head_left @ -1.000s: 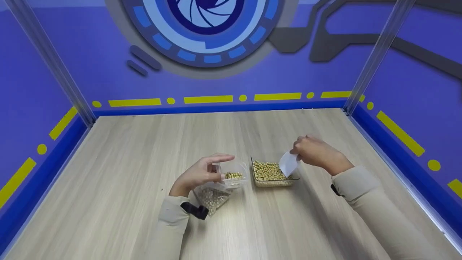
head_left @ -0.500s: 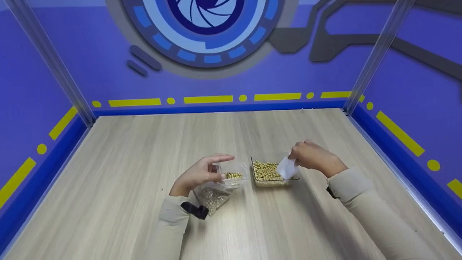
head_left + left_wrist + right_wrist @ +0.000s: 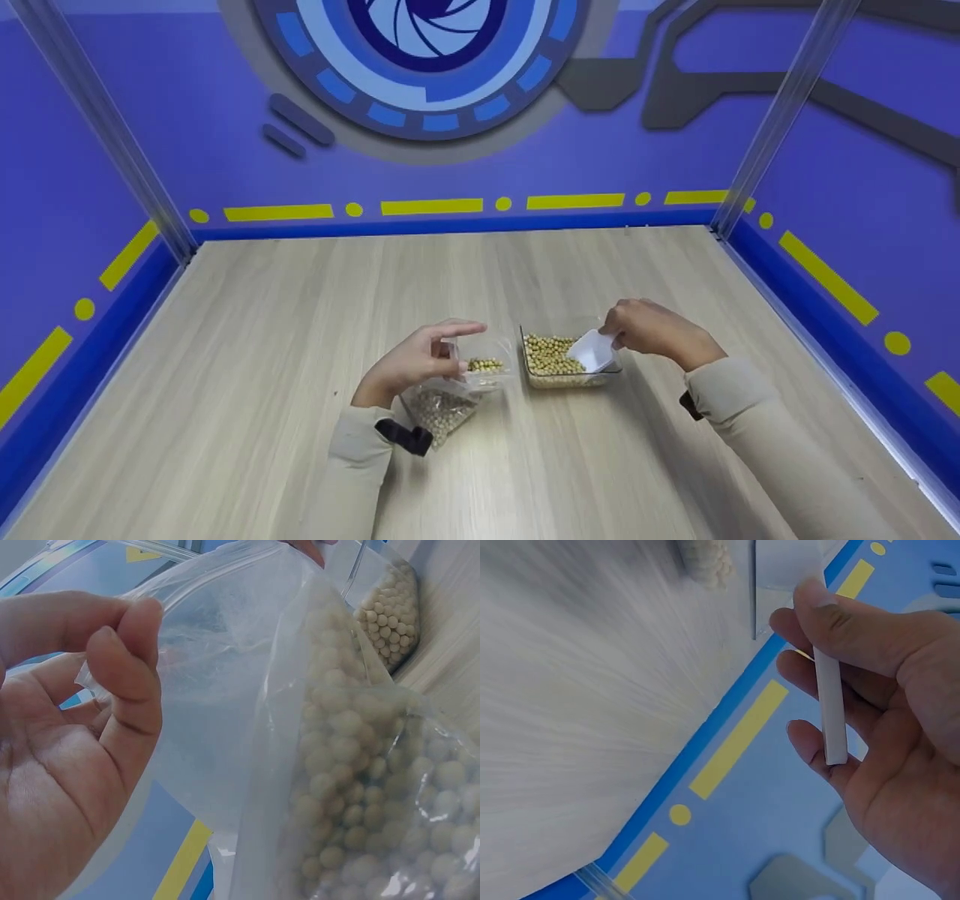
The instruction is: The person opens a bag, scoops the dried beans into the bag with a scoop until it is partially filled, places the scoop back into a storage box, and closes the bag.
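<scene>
My left hand [image 3: 412,358] pinches the upper edge of a clear zip bag [image 3: 446,412] between thumb and fingers. Its mouth gapes, and pale round beans fill the lower part, as the left wrist view shows. To the right stands a clear rectangular container [image 3: 574,381] holding similar yellowish beans [image 3: 547,352]. With my right hand [image 3: 656,330] I grip a white scoop [image 3: 592,351] by its handle [image 3: 829,705]. The scoop's front edge dips into the beans at the container's right side. Whether it carries beans is hard to tell.
A light wood-grain table [image 3: 300,315] lies under everything. Blue panels with yellow marks [image 3: 431,206] close off the back and both sides, joined by metal corner posts [image 3: 784,120]. Bag and container stand close together, with a narrow gap between.
My right hand has moved down and slightly left. The scoop has tilted from steep to flatter, its edge shifting left through the beans. The left hand and bag have stayed put.
</scene>
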### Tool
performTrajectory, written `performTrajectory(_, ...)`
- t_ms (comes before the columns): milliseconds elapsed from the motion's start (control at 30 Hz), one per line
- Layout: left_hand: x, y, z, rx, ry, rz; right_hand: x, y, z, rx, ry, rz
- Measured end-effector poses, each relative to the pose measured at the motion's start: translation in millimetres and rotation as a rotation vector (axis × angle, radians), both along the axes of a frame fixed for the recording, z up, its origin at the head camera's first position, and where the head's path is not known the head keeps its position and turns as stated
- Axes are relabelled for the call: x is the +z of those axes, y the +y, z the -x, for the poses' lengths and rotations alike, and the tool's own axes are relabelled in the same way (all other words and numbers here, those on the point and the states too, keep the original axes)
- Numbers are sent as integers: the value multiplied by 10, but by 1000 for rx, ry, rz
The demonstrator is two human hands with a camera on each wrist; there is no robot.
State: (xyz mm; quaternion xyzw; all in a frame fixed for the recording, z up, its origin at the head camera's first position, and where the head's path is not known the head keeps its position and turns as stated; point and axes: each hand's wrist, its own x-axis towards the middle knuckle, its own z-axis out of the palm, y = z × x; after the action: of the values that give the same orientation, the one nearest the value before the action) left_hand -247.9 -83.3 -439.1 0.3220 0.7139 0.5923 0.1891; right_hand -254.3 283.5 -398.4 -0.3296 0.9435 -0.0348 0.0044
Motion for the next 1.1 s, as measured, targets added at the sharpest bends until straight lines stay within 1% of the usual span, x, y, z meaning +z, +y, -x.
performTrajectory(133,-16,2,6,0,9,-1,-45,0,32,49,-2,41)
performTrajectory(233,-21,1,10,-2,0,-3,-67,-1,47,60,-42,72)
performTrajectory(400,-5,0,4,1,-16,4,-101,8,56,50,-113,116)
performTrajectory(567,0,-2,-2,0,-24,5,-142,0,71,53,-130,140)
performTrajectory(633,0,-4,-4,0,-32,5,-162,-8,79,60,-130,147)
performTrajectory(800,-16,-3,1,6,-26,13,-230,-22,94,78,-122,151)
performTrajectory(900,-25,-1,3,8,-30,15,-270,-23,104,67,-147,164)
performTrajectory(1100,-24,-3,4,9,-42,11,-325,-20,130,44,-206,230)
